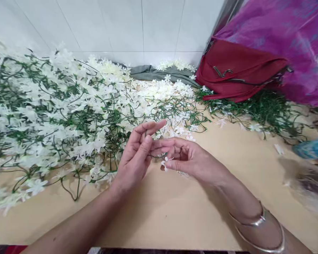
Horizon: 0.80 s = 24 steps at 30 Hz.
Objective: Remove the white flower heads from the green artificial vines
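My left hand point(136, 151) is closed over the middle of the table, thumb pressed to the fingers on a thin green plastic stem point(145, 133). Close against it, my right hand point(185, 157) pinches a small white artificial flower point(164, 163) between thumb and fingers. The fingertips of both hands meet or overlap. A bit of green stem shows between them, but how it joins the flower is hidden. Just beyond my hands lies a big heap of white artificial flowers point(90, 106) on green stems.
The tan table point(159, 218) runs up to a white tiled wall point(122, 28). At the right rear sit a red bag point(238, 70) and purple cloth point(286, 46), with loose green stems point(265, 106) below. A blue item point(312, 147) and a blurred clear plastic bag point(312, 187) are at the right edge.
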Available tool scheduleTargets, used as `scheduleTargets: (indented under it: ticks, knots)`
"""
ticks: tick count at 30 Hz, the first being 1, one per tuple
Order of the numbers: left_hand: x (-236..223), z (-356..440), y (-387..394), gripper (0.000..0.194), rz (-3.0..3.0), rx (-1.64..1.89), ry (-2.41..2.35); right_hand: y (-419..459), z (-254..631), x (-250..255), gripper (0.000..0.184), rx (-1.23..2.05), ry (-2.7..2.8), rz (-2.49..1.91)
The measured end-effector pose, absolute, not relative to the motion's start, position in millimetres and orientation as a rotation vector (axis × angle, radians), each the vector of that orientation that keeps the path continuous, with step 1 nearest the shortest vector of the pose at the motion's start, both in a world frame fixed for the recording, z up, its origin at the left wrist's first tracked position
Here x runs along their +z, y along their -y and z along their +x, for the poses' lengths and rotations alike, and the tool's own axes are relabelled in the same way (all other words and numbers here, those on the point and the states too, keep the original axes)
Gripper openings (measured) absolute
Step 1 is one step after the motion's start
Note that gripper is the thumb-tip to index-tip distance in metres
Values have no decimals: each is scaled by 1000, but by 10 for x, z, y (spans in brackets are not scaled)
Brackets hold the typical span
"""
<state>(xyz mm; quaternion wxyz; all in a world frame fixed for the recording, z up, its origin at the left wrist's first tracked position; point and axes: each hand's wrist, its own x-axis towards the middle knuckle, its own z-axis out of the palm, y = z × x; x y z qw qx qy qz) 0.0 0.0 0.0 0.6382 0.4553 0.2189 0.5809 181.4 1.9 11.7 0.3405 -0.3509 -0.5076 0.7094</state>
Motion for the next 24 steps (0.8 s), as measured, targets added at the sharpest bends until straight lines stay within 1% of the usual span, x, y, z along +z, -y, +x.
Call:
scheduleTargets:
  ticks: [4,8,12,15,18,19,21,24]
  knots:
    - [53,20,89,24,1245,1380,-575,-40,1805,118,26,1857,1175,-898]
    - [34,5,99,24,1468,1411,-722,-41,1854,80,27,1756,1134,-978]
    - [23,-49,84,33,1845,1414,-1059,-60,1945,139,29,1655,1129,-988]
    - [66,-70,110,36,2129,1592,-1290,-91,2030,227,29,1488,1074,-997]
    - [96,-44,152,38,2288,1752,-1140,-97,2045,271,30,1420,1037,-1035]
    - [90,-27,160,40,2347,1729,-1045,-89,2024,271,31,1452,1046,-1038]
    - [48,5,158,46,2452,1575,-900,-63,1961,254,32,1572,1079,-1012]
    - [-41,22,113,47,2466,1407,-857,-24,1880,211,28,1687,1106,-935]
